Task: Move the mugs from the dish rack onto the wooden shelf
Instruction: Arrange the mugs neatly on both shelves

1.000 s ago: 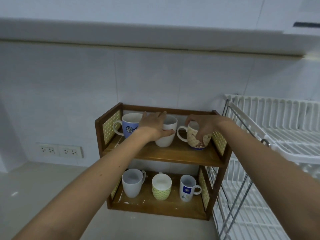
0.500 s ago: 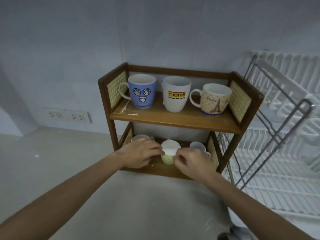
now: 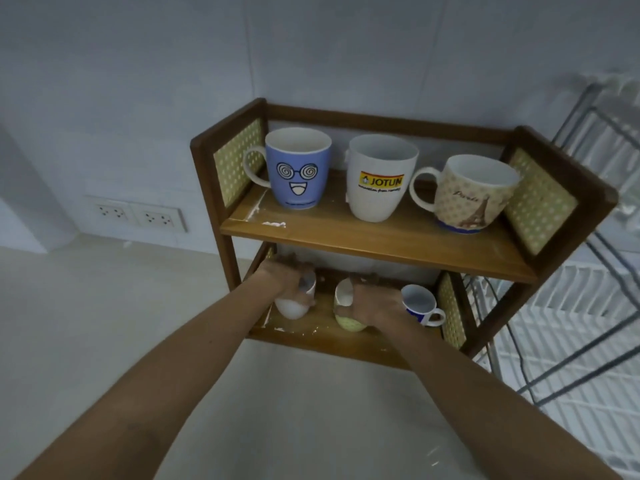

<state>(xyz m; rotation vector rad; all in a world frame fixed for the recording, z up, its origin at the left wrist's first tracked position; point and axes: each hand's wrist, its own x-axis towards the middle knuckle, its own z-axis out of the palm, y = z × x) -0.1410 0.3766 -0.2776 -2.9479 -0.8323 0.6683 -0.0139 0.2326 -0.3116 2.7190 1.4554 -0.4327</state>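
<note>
Mugs, lower shelf | left hand (image 3: 285,279) grasps white mug (image 3: 292,306) | right hand (image 3: 372,303) grasps green mug (image 3: 348,320)

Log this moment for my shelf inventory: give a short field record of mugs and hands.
top shelf: blue face mug, white Jotun mug, Paris mug
bottom shelf: white mug, green mug, small blue-and-white mug
left hand: gripping white mug
right hand: gripping green mug
dish rack: no mugs visible

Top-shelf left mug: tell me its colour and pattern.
The ceramic mug at top-shelf left is blue with a white cartoon face, spiral eyes and open grin; head view shows it.
</note>
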